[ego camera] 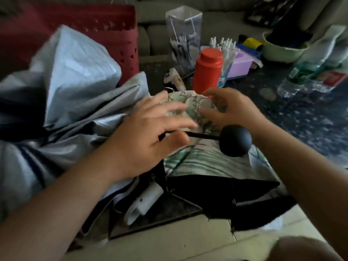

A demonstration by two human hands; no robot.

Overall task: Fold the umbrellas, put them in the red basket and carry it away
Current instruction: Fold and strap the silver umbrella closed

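Observation:
An umbrella with green-and-white patterned cloth (205,161) and black lining lies in front of me, its round black handle knob (236,140) pointing right on a thin black shaft. My left hand (150,132) hovers over the shaft with spread fingers, touching the bunched cloth. My right hand (229,108) has its fingers curled into the crumpled patterned cloth (194,104). A silver-grey umbrella (71,91) lies loosely bunched on the left. The red basket (120,34) stands behind it at the back left.
A low dark table holds a red bottle (208,70), a clear plastic box (183,36), a cup of white sticks (227,51), a lilac box (241,63), a pale green bowl (282,49) and plastic water bottles (310,68). A grey sofa runs behind. Pale floor tiles (169,240) lie below.

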